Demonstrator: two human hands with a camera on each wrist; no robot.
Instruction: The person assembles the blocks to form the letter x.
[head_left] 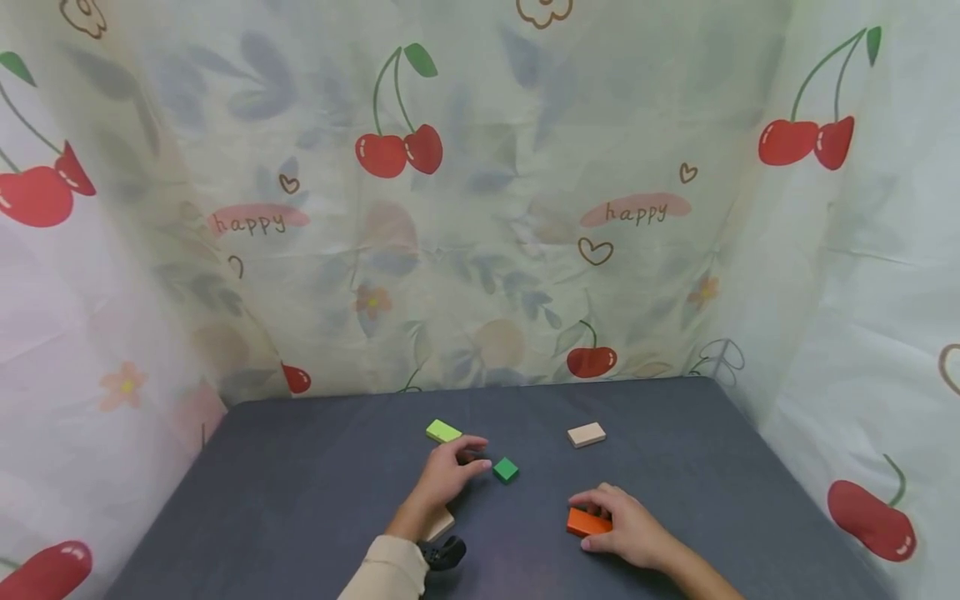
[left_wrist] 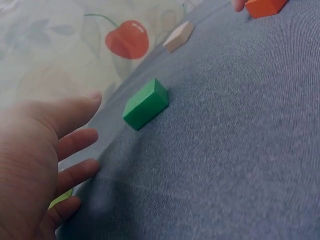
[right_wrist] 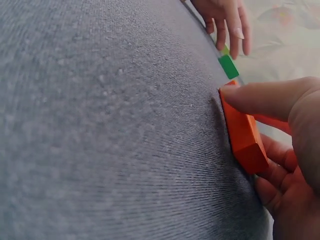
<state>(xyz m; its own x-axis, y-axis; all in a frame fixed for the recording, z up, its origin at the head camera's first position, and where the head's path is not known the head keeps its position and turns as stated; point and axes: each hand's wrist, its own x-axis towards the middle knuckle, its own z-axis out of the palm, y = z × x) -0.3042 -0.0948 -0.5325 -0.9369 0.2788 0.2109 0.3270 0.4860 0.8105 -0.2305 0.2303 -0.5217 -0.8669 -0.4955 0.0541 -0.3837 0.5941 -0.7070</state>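
Observation:
My right hand (head_left: 626, 529) has its thumb on one side of an orange block (head_left: 585, 522) and its fingers at the other, pinching it down at the dark cloth. The right wrist view shows the thumb against the orange block (right_wrist: 242, 132). My left hand (head_left: 446, 475) is just left of a small green block (head_left: 506, 471), apart from it, with relaxed fingers and nothing held. In the left wrist view the green block (left_wrist: 146, 105) stands beyond the fingertips. A yellow-green block (head_left: 442, 430) lies behind the left hand, partly covered by it.
A pale wooden block (head_left: 587, 434) lies toward the back right. Another pale block (head_left: 440, 523) is partly hidden under the left wrist, which wears a black strap device (head_left: 444, 553). Dark cloth covers the table (head_left: 300, 483); a printed curtain (head_left: 480, 250) hangs around it.

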